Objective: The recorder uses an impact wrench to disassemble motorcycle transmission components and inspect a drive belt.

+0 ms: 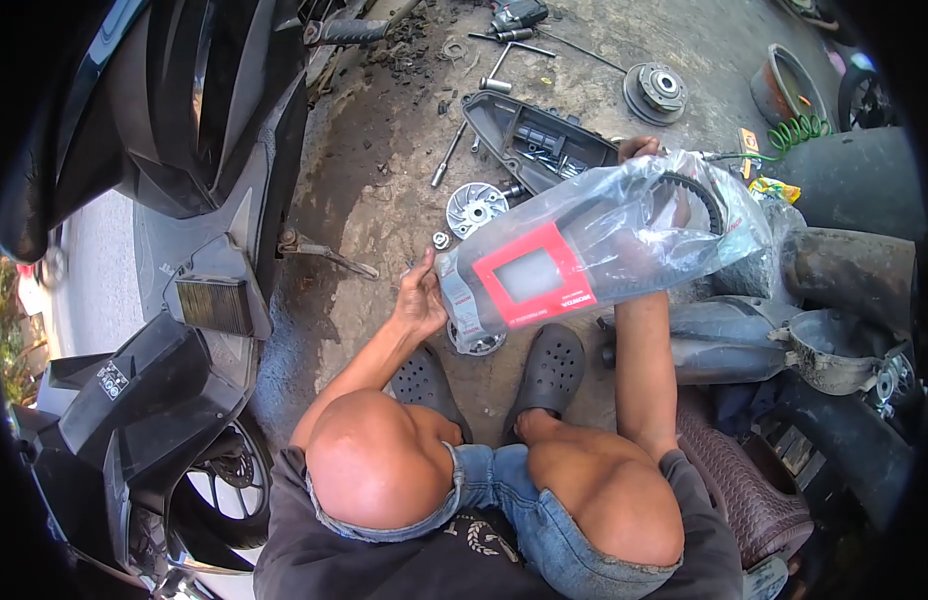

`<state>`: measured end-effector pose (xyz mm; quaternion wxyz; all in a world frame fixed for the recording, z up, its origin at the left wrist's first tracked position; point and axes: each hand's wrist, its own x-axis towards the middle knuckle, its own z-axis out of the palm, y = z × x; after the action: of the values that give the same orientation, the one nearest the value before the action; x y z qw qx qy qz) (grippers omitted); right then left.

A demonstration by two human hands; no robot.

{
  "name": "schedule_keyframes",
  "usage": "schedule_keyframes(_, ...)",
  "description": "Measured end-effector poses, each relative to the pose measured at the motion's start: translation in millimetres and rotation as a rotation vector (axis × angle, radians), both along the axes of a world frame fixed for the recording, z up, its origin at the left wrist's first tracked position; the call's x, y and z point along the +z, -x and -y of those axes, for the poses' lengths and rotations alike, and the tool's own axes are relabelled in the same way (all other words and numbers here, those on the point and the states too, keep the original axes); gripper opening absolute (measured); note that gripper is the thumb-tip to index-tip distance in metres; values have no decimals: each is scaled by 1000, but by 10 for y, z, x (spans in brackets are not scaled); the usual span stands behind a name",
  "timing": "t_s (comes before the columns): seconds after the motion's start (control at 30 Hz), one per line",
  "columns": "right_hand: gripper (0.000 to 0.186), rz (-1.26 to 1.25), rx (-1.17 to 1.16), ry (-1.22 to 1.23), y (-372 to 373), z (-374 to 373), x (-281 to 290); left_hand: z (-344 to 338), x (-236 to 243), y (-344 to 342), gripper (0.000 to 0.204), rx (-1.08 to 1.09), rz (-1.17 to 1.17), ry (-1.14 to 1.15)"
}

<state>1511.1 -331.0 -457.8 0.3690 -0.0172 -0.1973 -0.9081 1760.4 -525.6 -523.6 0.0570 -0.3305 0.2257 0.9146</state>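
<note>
A clear plastic bag (609, 215) with a red printed label stretches across the space above my feet. Inside its right end shows the curve of a black toothed drive belt (706, 198). My left hand (421, 297) pinches the bag's left edge. On the far side, the fingers of my right hand (640, 148) curl over the upper edge, and the rest of that hand is hidden behind the plastic. Just beyond the bag lies a finned metal pulley disc (477, 208). A second round metal part (476, 342) is partly covered by the bag's lower left corner.
A dark scooter (184, 110) stands at the left. On the ground ahead are a black casing (489, 110) holding bolts, a socket wrench (449, 155), a power driver (519, 14) and a clutch assembly (655, 93). Dark body parts (724, 335) and a green coiled hose (799, 132) crowd the right.
</note>
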Motion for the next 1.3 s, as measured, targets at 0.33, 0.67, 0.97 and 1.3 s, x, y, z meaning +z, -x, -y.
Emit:
schedule_keyframes(0.33, 53, -255, -89, -579, -448, -158, -684, 294, -561, -250, 56, 167, 344, 645)
schedule_keyframes(0.67, 46, -184, 77, -1506, -398, -217, -930, 1529, -1004, -94, 56, 171, 455, 1201)
schedule_keyframes(0.97, 39, -426, 65, -2228, -493, -328, -1125, 1147, -823, 212, 57, -337, 514, 2108)
schedule_keyframes(1.3, 92, -116, 281, -1054, -593, -554, 1835, 465, 1113, 247, 74, -712, 333, 952)
